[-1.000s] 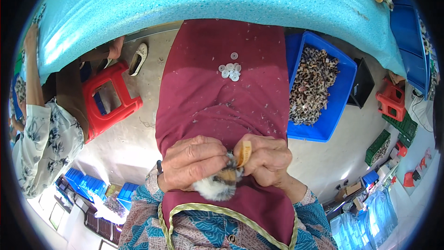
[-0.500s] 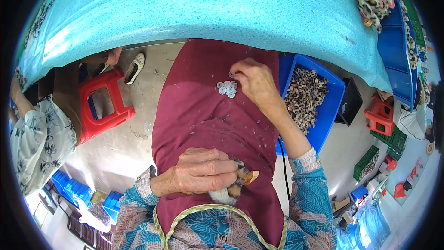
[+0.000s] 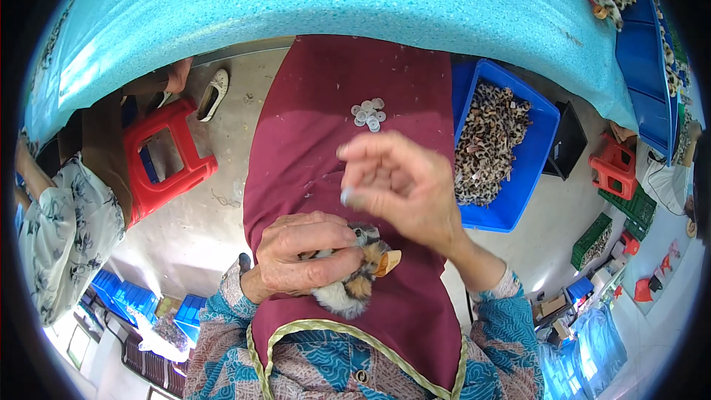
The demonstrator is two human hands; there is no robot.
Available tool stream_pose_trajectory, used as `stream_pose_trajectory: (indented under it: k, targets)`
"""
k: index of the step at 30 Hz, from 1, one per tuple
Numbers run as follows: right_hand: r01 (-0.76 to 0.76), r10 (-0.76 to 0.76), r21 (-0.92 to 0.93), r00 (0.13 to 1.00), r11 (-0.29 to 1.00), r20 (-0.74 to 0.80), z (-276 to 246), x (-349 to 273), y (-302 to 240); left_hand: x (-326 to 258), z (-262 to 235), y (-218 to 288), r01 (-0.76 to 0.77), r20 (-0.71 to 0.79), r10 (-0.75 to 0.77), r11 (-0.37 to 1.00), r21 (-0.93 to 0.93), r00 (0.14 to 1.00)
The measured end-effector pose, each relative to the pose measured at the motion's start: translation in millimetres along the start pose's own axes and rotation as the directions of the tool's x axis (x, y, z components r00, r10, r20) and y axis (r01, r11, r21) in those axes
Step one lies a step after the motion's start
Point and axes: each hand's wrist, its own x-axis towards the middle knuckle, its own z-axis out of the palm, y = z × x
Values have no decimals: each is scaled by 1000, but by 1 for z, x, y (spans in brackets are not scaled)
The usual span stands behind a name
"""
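My left hand (image 3: 307, 253) is closed around a small plush piece (image 3: 348, 292) of white, black and tan fur, low on my lap. A flat orange-tan flap (image 3: 387, 262) sticks out from its right side. Just above and to the right, my right hand (image 3: 396, 189) hovers with thumb and forefinger apart, blurred by motion. A pale spot shows at its thumb tip; whether it is the nail or a small part I cannot make out. Several translucent round plastic washers (image 3: 368, 113) lie in a little heap on my maroon apron (image 3: 296, 141), beyond the right hand.
A blue bin (image 3: 544, 126) full of spotted plush pieces stands on my right, near a black crate (image 3: 566, 141). The blue-covered table (image 3: 333, 0) spans the front, with more plush at its far right. On the left, a person sits by a red stool (image 3: 137, 137).
My right hand has come back from the washer heap toward the plush piece, its pinch on a washer now opened. More of the plush shows under my left hand. The view has shifted slightly.
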Motion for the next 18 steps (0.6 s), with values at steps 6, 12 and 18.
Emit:
stream_pose_trajectory:
  k: [6,12,18]
  targets:
    - [40,-40,-33,999,999,18,2,-31,3,-7,8,6,88,-69,-85,995,39,994]
    - [-26,31,101,999,994,-42,0,-40,11,-5,7,10,185,-52,-179,973,136,982]
    - [12,-7,57,997,998,-79,2,-35,15,1,-1,4,217,-29,-215,965,147,976]
